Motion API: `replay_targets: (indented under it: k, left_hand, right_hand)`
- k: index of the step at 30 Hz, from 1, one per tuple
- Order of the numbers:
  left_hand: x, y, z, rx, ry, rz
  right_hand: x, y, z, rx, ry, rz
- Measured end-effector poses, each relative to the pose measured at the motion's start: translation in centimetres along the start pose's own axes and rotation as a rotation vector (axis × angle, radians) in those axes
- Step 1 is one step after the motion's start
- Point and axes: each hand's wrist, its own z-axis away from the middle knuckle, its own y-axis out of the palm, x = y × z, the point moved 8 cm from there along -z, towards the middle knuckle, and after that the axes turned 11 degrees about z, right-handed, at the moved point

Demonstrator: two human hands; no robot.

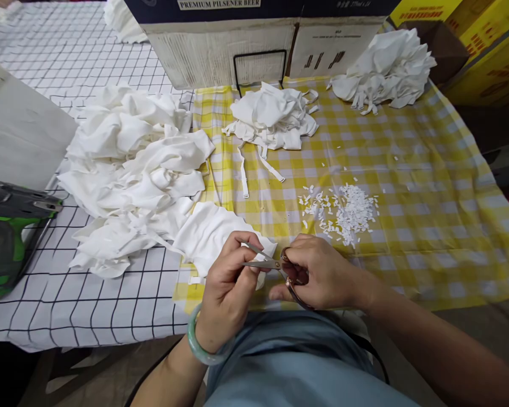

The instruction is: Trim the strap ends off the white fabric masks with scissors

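My right hand grips a pair of scissors by the handles, and the blades stand apart, pointing left. Pinched in my left hand is the edge of a white garment, right by the blades; the exact bit of fabric between them is small and partly covered by my fingers. The garment spreads away from me to the left over the table. Beyond my right hand lies a heap of small white snippets on the yellow checked cloth.
A large pile of white garments lies to the left, a smaller pile farther back with straps hanging out, and another pile at back right. A beer carton stands behind. A black and green tool sits at far left.
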Motion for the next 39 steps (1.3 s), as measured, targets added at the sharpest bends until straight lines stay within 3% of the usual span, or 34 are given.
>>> replay_targets:
  k: [8, 13, 17, 21, 25, 28, 32, 36, 39]
  left_hand:
    - [0.2, 1.5, -0.9, 0.041, -0.003, 0.007]
    - [0.9, 4.3, -2.4, 0.146, -0.039, 0.015]
    - [1.7, 6.8, -3.6, 0.227, -0.078, -0.028]
    - [3.0, 8.5, -4.3, 0.284, -0.133, -0.014]
    - [4.2, 8.7, -4.4, 0.293, -0.209, 0.025]
    - [4.0, 7.8, -4.2, 0.274, -0.237, 0.034]
    - [1.7, 6.8, -2.7, 0.311, -0.21, 0.085]
    - [-1.6, 6.5, -0.3, 0.388, -0.064, 0.089]
    - [-2.6, 4.1, 0.7, 0.334, 0.02, -0.021]
  right_hand:
    - [-1.6, 0.1, 1.4, -0.005, 0.078, 0.028]
    - [-4.0, -0.5, 3.9, -0.049, 0.197, 0.07]
    - [-6.6, -0.4, 6.3, -0.026, 0.39, 0.052]
    - [-8.8, 0.3, 8.5, -0.034, 0.586, -0.09]
    - [-10.3, 0.7, 10.0, -0.139, 0.722, -0.404]
    - [-10.1, -0.3, 9.6, -0.232, 0.637, -0.56]
    - [-8.1, -1.3, 7.3, -0.28, 0.411, -0.611]
    - [-4.5, 0.8, 4.3, -0.128, 0.205, -0.832]
    - [-2.7, 2.9, 2.7, 0.035, 0.206, -0.851]
